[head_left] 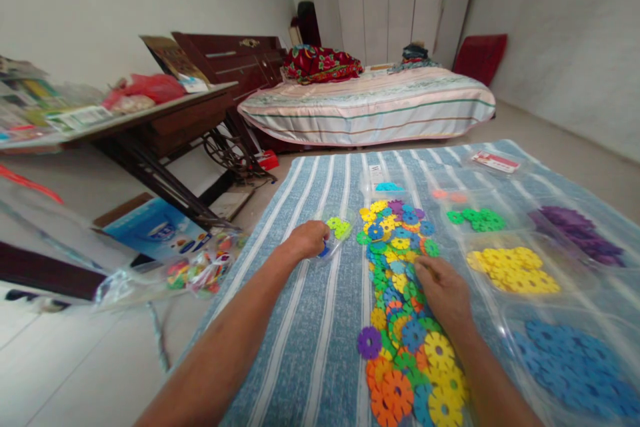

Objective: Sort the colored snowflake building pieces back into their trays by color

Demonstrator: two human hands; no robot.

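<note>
My left hand (309, 240) is closed over the near-left side of a small clear container (345, 248). Lime-green notched discs (339, 227) lie in that container, and a dark blue piece (324, 250) shows right at my fingertips; whether it is gripped I cannot tell. At the right edge of a long heap of mixed-colour notched discs (400, 300), my right hand (444, 285) has its thumb and fingers pinched together. What sits in that pinch is hidden. A purple disc (369, 343) lies at the heap's left edge, with orange discs (391, 397) at the near end.
Clear containers to the right hold yellow discs (515, 269), blue discs (575, 367), green discs (477, 219) and purple discs (580, 230). Light-blue pieces (390, 187) fill one at the back. Beyond the striped cloth (300, 320) stand a bed (370, 107) and a sewing-machine table (165, 113).
</note>
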